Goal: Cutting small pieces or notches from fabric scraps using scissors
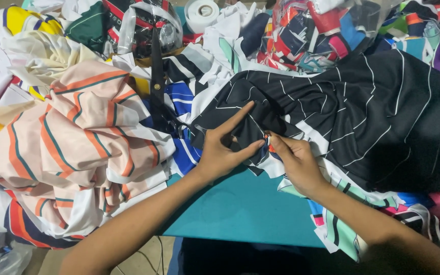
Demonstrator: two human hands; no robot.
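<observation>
Pinning down and picking at black cloth with thin white stripes (362, 102), spread over the right half of a teal table (240, 209). Left hand (223, 147) pressed flat on a fold of that cloth, forefinger stretched out along the crease, thumb tucked under toward the other hand. Right hand (294, 158) close beside it, nearly touching, fingertips pinched shut on the cloth's edge together with something small and orange or red (267, 147); too small to tell what, perhaps a clip or a little cutter. Both hands closed on the same gathered spot near the table's near edge.

By the look of it, in the middle of working a seam or loose thread at that fold. Next move probably calling for a steady left hand keeping the fold taut while the right works the small tool along the edge.

Just left of the hands, long dark scissors (158, 76) lying on blue-striped scraps. Farther left, a heap of peach striped cloth (77, 142). At the far edge, a white tape roll (202, 12) and bagged scraps.
</observation>
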